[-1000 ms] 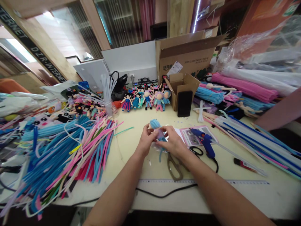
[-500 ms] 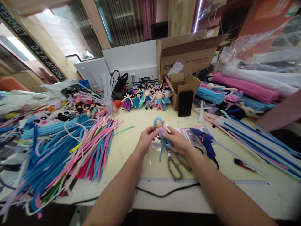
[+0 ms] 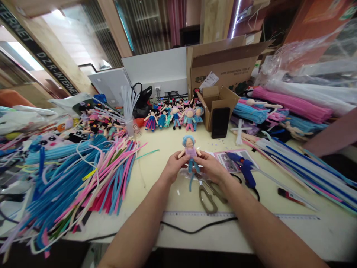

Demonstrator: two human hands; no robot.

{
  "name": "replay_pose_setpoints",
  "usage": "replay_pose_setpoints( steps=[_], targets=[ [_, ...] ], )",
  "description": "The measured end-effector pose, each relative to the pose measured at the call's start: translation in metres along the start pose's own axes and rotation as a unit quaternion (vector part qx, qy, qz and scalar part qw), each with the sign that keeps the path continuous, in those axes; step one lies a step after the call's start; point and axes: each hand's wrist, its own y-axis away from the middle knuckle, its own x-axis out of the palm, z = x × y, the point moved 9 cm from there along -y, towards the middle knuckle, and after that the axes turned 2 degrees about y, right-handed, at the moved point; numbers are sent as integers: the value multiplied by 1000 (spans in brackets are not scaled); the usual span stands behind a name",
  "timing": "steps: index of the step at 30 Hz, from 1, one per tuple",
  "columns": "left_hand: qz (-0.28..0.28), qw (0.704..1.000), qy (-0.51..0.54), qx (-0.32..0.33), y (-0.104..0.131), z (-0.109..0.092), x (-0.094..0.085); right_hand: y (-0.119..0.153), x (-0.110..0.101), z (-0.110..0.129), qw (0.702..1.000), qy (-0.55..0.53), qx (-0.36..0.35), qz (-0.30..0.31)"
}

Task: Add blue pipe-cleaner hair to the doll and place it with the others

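A small doll (image 3: 190, 152) with blue hair, a lilac top and blue legs is upright between my hands, its front towards me. My left hand (image 3: 176, 164) pinches it at its left side, near the waist. On the other side, my right hand (image 3: 208, 163) grips it with thumb and fingers. One blue strand hangs below the doll's legs. Scissors (image 3: 208, 199) with grey-green handles lie on the table just under my right hand, their blades partly hidden.
Blue glue gun (image 3: 247, 173) and a red-black tube (image 3: 290, 195) lie at right. A ruler (image 3: 295, 216) runs along the front. Fuzzy stems (image 3: 69, 182) heap at left. Behind stand finished dolls (image 3: 175, 117), a black phone (image 3: 220, 123) and a cardboard box (image 3: 223, 69).
The doll has turned upright to face me and risen slightly, with both its arms now spread out. My fingers have shifted lower along its sides.
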Motion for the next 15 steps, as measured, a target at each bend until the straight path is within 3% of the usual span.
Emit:
replay_pose_setpoints(
  steps=[7,15],
  targets=[
    [-10,999,-35,28,0,-6,1,1,-1,5,998,52,-17,-17],
    [15,996,-70,53,4,-14,8,0,2,16,995,40,-90,-11]
  ],
)
